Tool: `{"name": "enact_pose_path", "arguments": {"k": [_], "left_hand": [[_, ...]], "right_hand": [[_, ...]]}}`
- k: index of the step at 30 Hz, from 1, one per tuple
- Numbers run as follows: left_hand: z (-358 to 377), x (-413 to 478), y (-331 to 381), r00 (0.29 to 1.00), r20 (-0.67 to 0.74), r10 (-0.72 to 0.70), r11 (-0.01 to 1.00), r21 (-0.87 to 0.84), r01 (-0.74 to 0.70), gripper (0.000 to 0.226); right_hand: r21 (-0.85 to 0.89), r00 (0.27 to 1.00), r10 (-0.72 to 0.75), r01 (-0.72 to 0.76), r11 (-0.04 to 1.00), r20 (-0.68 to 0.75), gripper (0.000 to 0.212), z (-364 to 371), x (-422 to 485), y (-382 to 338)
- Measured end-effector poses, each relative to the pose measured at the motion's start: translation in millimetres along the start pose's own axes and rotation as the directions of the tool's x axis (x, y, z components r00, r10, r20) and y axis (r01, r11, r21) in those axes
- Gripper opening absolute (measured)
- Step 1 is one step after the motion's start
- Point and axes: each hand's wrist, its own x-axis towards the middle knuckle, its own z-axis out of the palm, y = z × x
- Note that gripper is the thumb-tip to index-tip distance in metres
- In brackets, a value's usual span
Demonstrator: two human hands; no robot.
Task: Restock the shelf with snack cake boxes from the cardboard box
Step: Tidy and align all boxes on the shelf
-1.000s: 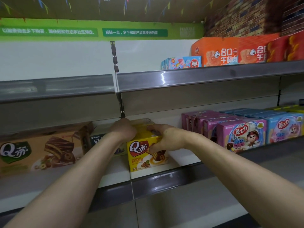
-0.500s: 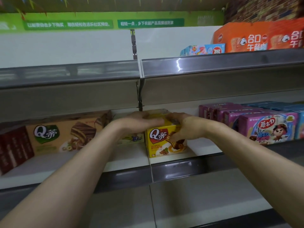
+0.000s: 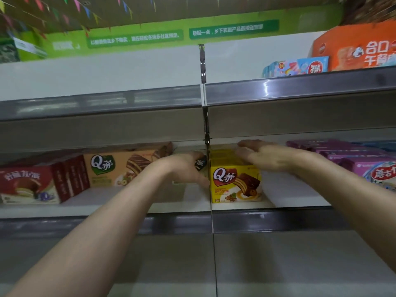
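- The yellow snack cake box (image 3: 235, 183) stands upright on the shelf (image 3: 267, 204), close to the front lip and first in a row of like boxes running back — if either hand drags on it while leaving, it could skew or tip forward off the edge.
- The right hand (image 3: 263, 156) lies flat over the top of the yellow row, fingers straight and pointing left; it looks to rest on or just above the box tops, gripping nothing. A downward press could dent the thin card.
- The left hand (image 3: 186, 168) sits against the yellow box's left side, fingers curled around a small dark package (image 3: 200, 164) just beside it. What that package is cannot be told; pulling it carelessly could nudge the yellow row out of line.
- To the left stands a tan cake box (image 3: 126, 166) and, further left, a red cake box (image 3: 27, 185); pink boxes (image 3: 368, 170) stand to the right, apart from the yellow row.
- The cardboard supply box is out of view.
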Motion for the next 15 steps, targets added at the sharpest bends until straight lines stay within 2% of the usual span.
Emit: {"name": "enact_pose_path", "arguments": {"k": [4, 6, 8, 11, 15], "left_hand": [[7.5, 6.6, -12.0, 0.980, -0.187, -0.061, 0.992, 0.093, 0.080, 0.065], [13.1, 19.0, -20.7, 0.968, -0.238, -0.082, 0.973, 0.191, 0.129, 0.063], [17.8, 32.6, -28.6, 0.963, -0.256, -0.084, 0.942, 0.294, 0.160, 0.069], [23.2, 50.0, -35.6, 0.948, -0.318, 0.019, 0.912, 0.394, 0.113, 0.072], [37.4, 71.5, -52.6, 0.928, -0.353, 0.118, 0.875, 0.478, 0.070, 0.060]], "right_hand": [[-0.041, 0.997, -0.053, 0.051, 0.998, -0.051, 0.045, 1.0, 21.1, -21.6], [-0.052, 0.998, -0.057, 0.056, 0.997, -0.024, 0.044, 2.9, 35.0, -35.9], [-0.090, 0.998, -0.054, 0.055, 0.994, 0.009, 0.050, 5.6, 51.7, -47.4], [-0.131, 0.998, -0.034, 0.042, 0.991, 0.061, 0.061, 13.4, 87.2, -60.5], [-0.259, 0.984, 0.083, -0.040, 0.965, 0.157, 0.090, 25.5, 127.5, -73.3]]}}
